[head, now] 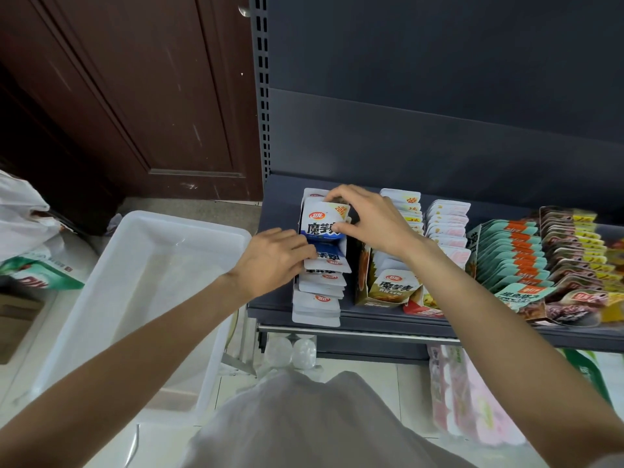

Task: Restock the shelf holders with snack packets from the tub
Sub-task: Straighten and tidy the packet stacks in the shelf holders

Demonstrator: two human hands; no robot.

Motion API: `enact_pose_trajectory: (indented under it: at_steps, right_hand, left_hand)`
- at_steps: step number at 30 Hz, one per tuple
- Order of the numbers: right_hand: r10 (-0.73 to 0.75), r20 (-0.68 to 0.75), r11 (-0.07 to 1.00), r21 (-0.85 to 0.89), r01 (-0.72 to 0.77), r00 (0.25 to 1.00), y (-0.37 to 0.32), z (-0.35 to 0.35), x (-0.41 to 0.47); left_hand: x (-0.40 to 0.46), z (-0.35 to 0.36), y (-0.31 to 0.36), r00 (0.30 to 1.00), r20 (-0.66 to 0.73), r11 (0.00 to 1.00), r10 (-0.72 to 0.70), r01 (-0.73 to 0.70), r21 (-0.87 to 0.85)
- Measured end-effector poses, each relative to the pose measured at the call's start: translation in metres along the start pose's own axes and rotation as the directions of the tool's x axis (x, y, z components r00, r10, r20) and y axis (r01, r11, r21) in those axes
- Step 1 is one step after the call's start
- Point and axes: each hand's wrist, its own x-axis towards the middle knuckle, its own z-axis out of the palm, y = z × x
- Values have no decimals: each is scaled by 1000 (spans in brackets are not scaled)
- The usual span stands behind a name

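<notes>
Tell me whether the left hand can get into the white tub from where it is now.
Probably yes. The left hand rests on the blue-and-white packets at the shelf's left end, and the white tub sits open-topped right beside it, with nothing between them.

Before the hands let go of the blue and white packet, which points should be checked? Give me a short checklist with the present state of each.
1. Right hand grips the upright blue and white snack packet: ok.
2. Left hand steadies the left row of white packets from its side: ok.
3. Packet seated fully in the row: not ok, it stands above the others.
4. Room behind the packet in the holder: cannot tell, the hand hides it.
5. White plastic tub holds more packets: not ok, none visible.
6. Neighbouring rows on the dark grey metal shelf undisturbed: ok.
</notes>
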Motion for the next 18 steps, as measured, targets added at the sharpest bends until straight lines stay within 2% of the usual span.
enact_pose_trajectory:
  at_steps: [4, 7, 9, 13, 17, 18]
  right_hand:
    - [2, 15, 1000, 12, -2, 1000, 1, -5, 0]
    - [-14, 49, 996, 90, 9, 999, 1, -9, -4]
    - [23, 84, 989, 146, -35, 996, -1, -10, -7]
    - [98, 109, 979, 168, -115, 989, -14, -7, -25]
    - [80, -104, 963, 264, -50, 991, -33, -3, -72]
    - [62, -119, 962, 271, -27, 991, -37, 1, -86]
  left_hand:
    - [14, -11, -8, 970, -119, 975, -214, 205, -85]
    - [26, -14, -12, 879, -122, 882, -460, 438, -173]
    - [31, -11, -12, 833, -86, 825, -546, 517, -229]
    - [36, -7, -8, 832, -64, 811, -550, 515, -275]
    - [33, -7, -10, 840, -71, 818, -538, 499, -287]
    - [33, -7, -10, 842, -71, 819, -535, 496, -287]
